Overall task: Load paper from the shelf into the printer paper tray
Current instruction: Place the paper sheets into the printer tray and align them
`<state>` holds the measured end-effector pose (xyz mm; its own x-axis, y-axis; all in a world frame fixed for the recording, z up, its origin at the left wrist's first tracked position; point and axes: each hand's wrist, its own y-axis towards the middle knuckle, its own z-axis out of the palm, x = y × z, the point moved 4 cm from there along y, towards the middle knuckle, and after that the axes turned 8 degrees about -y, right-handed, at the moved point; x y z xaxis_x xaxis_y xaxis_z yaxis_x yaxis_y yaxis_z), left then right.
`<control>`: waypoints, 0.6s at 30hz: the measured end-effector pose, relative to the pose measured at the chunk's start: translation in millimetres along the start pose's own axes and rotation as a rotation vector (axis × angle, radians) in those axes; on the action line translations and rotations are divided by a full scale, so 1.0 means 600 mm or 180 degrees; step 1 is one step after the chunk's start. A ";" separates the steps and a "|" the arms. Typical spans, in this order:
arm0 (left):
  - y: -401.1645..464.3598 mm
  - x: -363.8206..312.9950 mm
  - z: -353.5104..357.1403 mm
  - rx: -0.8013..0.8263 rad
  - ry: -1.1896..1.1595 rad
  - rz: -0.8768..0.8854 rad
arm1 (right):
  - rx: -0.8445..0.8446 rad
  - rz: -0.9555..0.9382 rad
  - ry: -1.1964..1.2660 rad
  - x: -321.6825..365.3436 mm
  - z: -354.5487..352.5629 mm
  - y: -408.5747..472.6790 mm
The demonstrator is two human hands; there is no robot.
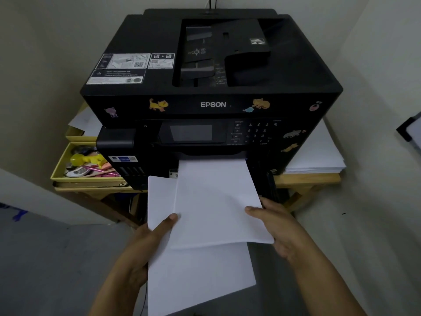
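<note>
Nearest the camera, two bare forearms reach forward and slightly up toward a printer. The left hand pinches the near left part of a stack of white paper, thumb lying on top and the fingers hidden beneath. The right hand grips the near right corner the same way, thumb on the top sheet and fingers curled under the edge. The stack is not squared: an upper bundle is skewed to the right, while lower sheets stick out to the left and trail down toward the camera. The paper lies directly ahead of both hands, with its long axis running away from the person, and each hand is about equally close to it. Its far, short edge points into the dark opening low on the front of the black Epson printer, just below the control panel; whether that edge is already seated in the paper tray cannot be told. The printer stands on a wooden surface. To its left are yellow trays of small stationery; to its right, farther back, lies a pile of spare paper.
</note>
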<state>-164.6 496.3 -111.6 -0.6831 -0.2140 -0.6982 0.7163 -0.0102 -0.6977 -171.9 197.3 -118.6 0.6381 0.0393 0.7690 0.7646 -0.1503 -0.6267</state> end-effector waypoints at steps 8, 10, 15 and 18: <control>-0.002 -0.014 -0.002 -0.0006 0.0181 0.0017 | -0.0082 0.0011 0.0067 0.011 0.004 0.015; -0.003 -0.016 0.001 -0.0034 0.0206 0.0038 | -0.0071 0.0002 0.0085 0.015 0.003 0.014; -0.006 -0.015 0.001 -0.0012 0.0210 0.0024 | -0.0114 -0.0087 0.0053 0.009 0.004 0.009; -0.010 -0.018 0.001 -0.0070 0.0213 0.0051 | -0.0148 -0.0100 0.0056 0.001 0.008 0.010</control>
<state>-161.3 498.2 -100.0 -0.6802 -0.1482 -0.7179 0.7244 0.0143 -0.6892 -166.5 200.9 -122.7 0.6119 0.0274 0.7905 0.7788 -0.1950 -0.5961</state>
